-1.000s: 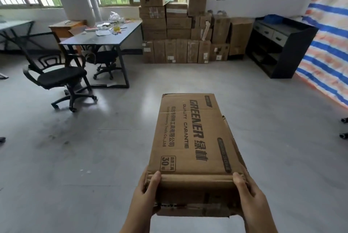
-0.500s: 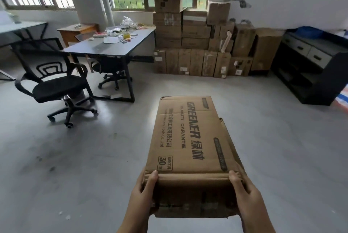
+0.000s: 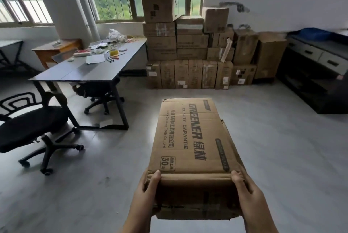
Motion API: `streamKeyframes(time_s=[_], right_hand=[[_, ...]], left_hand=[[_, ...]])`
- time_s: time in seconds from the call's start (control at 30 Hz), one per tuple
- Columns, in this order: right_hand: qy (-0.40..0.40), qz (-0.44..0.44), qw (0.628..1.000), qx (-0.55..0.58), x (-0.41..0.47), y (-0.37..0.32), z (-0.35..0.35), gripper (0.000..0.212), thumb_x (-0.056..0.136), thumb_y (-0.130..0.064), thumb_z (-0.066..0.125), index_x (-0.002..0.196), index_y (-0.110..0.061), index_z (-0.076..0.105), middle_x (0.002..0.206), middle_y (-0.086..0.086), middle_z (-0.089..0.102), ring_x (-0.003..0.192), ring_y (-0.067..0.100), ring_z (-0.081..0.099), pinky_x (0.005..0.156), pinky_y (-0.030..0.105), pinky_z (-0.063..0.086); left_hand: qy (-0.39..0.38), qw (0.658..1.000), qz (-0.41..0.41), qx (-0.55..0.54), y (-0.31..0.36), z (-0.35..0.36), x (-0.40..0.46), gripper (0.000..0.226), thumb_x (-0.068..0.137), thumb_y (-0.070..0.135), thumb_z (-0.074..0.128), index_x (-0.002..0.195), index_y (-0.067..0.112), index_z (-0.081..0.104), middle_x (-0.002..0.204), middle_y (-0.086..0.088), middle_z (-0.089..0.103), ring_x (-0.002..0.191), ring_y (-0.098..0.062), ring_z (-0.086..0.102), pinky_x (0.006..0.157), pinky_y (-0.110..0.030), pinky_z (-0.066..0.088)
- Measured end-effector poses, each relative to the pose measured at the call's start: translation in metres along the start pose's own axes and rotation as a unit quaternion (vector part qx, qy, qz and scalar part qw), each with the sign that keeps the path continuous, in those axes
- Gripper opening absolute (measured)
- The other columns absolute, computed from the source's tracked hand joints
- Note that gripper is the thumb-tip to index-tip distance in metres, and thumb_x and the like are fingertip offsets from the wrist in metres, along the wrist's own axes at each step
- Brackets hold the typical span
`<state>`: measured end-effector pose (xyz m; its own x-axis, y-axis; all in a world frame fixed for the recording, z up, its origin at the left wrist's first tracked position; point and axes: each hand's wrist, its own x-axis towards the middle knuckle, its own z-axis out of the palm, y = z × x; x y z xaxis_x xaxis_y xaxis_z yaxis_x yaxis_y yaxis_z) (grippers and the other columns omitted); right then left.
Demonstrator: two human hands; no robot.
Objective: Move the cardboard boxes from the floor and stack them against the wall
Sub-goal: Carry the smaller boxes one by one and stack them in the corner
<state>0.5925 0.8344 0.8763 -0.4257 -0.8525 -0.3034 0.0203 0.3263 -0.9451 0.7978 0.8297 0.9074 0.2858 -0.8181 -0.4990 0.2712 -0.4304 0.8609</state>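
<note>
Head view: left hand [image 3: 145, 191] and right hand [image 3: 248, 193] grip the cardboard box [image 3: 190, 149], its long axis toward the wall stack [image 3: 188, 50] at 12 o'clock.

Two bare forearms reach forward from the bottom edge. The left hand [image 3: 145, 191] and the right hand [image 3: 248, 193] clasp the near end of a cardboard box [image 3: 190, 142], one at each corner, thumbs on top and fingers wrapped round the sides.
</note>
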Motion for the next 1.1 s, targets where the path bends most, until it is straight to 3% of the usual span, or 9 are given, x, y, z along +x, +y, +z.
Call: streamKeyframes(time_s=[0.13, 0.3, 0.4, 0.63, 0.83, 1.1], right_hand=[[0.029, 0.008, 0.999, 0.022, 0.061, -0.029, 0.031, 0.06, 0.081, -0.057, 0.052, 0.134, -0.028, 0.052, 0.13, 0.009, 0.055, 0.117, 0.032, 0.052, 0.1, 0.054, 0.045], [0.055, 0.016, 0.998, 0.038, 0.152, -0.051, 0.047, 0.089, 0.056, -0.078, 0.051, 0.132, -0.032, 0.053, 0.126, 0.004, 0.058, 0.115, 0.03, 0.055, 0.096, 0.055, 0.048], [0.058, 0.011, 0.997, 0.045, 0.223, -0.069, 0.051, 0.087, 0.057, -0.075, 0.049, 0.132, -0.032, 0.053, 0.125, 0.005, 0.058, 0.113, 0.03, 0.055, 0.094, 0.054, 0.05], [0.08, -0.027, 0.996, 0.004, 0.414, -0.146, 0.035, 0.092, 0.057, -0.079, 0.042, 0.135, -0.03, 0.049, 0.133, 0.004, 0.055, 0.121, 0.03, 0.05, 0.105, 0.053, 0.041], [0.037, -0.056, 0.997, 0.047, 0.553, -0.211, 0.018, 0.068, 0.071, -0.064, 0.048, 0.133, -0.036, 0.05, 0.121, 0.001, 0.061, 0.109, 0.026, 0.06, 0.09, 0.049, 0.053], [0.061, -0.065, 0.994, 0.058, 0.76, -0.253, 0.032, 0.08, 0.06, -0.083, 0.05, 0.129, -0.043, 0.052, 0.121, -0.004, 0.063, 0.114, 0.023, 0.058, 0.096, 0.052, 0.049]], left_hand=[[-0.047, 0.999, 0.001, 0.027, 0.046, 0.038, 0.071, 0.013, 0.092, 0.036, 0.052, 0.103, 0.03, 0.057, 0.099, 0.008, 0.056, 0.089, -0.014, 0.052, 0.069, -0.038, 0.05], [-0.094, 0.994, -0.008, 0.057, 0.082, 0.104, 0.155, 0.009, 0.094, 0.036, 0.05, 0.098, 0.031, 0.057, 0.099, 0.009, 0.054, 0.088, -0.012, 0.05, 0.068, -0.037, 0.049], [-0.1, 0.993, -0.003, 0.067, 0.101, 0.156, 0.207, 0.013, 0.094, 0.038, 0.049, 0.104, 0.032, 0.055, 0.099, 0.01, 0.054, 0.088, -0.011, 0.049, 0.064, -0.036, 0.048], [-0.108, 0.994, 0.004, 0.035, 0.166, 0.313, 0.315, 0.008, 0.095, 0.033, 0.05, 0.098, 0.032, 0.058, 0.095, 0.01, 0.053, 0.084, -0.012, 0.047, 0.064, -0.036, 0.047], [-0.144, 0.989, 0.037, 0.023, 0.208, 0.43, 0.401, 0.016, 0.096, 0.033, 0.047, 0.107, 0.034, 0.059, 0.103, 0.01, 0.061, 0.093, -0.008, 0.053, 0.067, -0.036, 0.05], [-0.148, 0.988, 0.018, 0.046, 0.263, 0.579, 0.554, 0.022, 0.095, 0.036, 0.049, 0.117, 0.032, 0.053, 0.1, 0.013, 0.054, 0.088, -0.007, 0.048, 0.074, -0.04, 0.05]])
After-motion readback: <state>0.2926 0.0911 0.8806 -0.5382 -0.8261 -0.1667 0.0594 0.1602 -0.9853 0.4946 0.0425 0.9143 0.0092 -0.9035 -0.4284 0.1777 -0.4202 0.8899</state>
